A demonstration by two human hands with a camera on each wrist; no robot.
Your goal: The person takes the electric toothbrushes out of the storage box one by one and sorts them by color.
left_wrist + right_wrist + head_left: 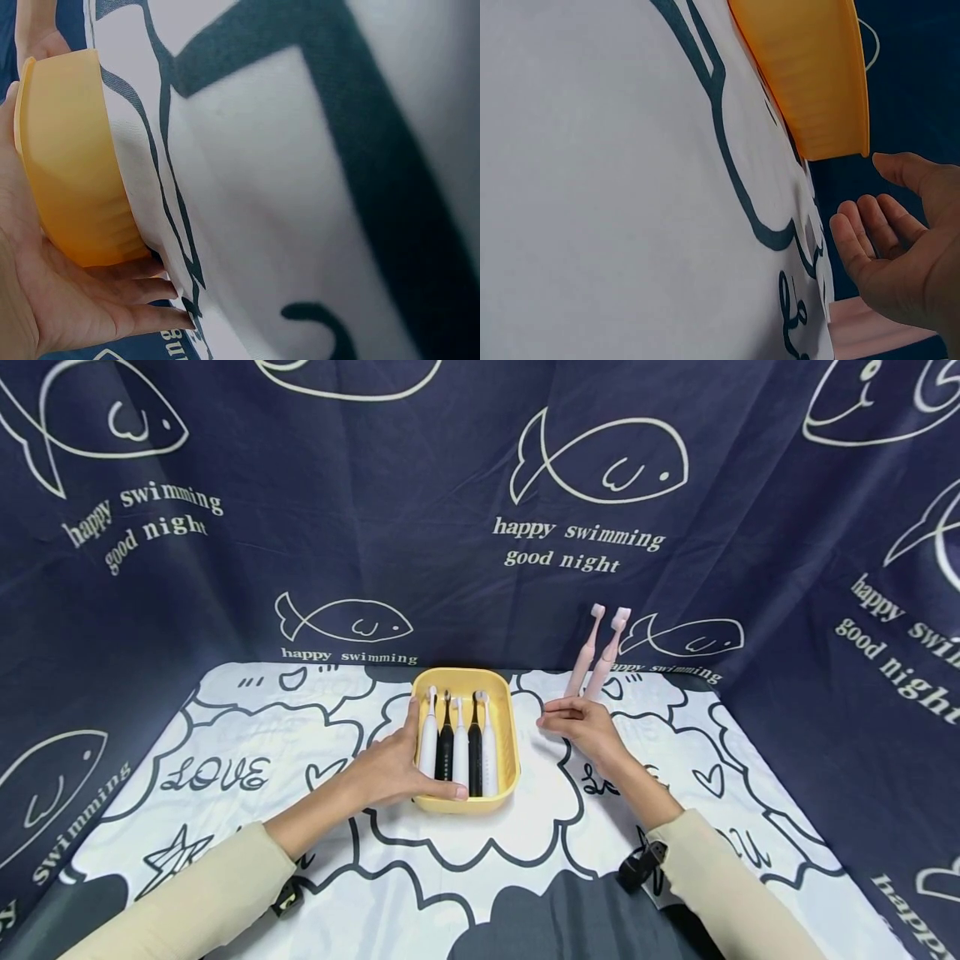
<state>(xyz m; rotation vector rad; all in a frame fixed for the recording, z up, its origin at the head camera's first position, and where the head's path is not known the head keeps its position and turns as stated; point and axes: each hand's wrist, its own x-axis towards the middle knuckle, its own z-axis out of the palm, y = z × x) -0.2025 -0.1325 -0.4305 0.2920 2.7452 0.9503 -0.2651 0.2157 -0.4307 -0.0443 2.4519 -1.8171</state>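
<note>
A yellow plastic basket (465, 806) stands on the patterned cloth in the head view. White electric toothbrushes (489, 752) and black electric toothbrushes (475, 756), several in all, lie side by side in it, heads away from me. My left hand (397, 768) holds the basket's left side, thumb along the near rim and fingers around the wall. To the basket's right, my right hand (588, 731) hovers apart from it with loosely bent fingers, holding nothing. Just beyond that hand, two pink electric toothbrushes (603, 664) stand upright; their lower ends are partly hidden.
White cloth (247, 810) with dark cloud outlines and lettering covers the table. Dark blue fabric (450, 543) printed with fish hangs behind and along both sides. Grey patches of cloth (525, 918) lie at the near edge.
</note>
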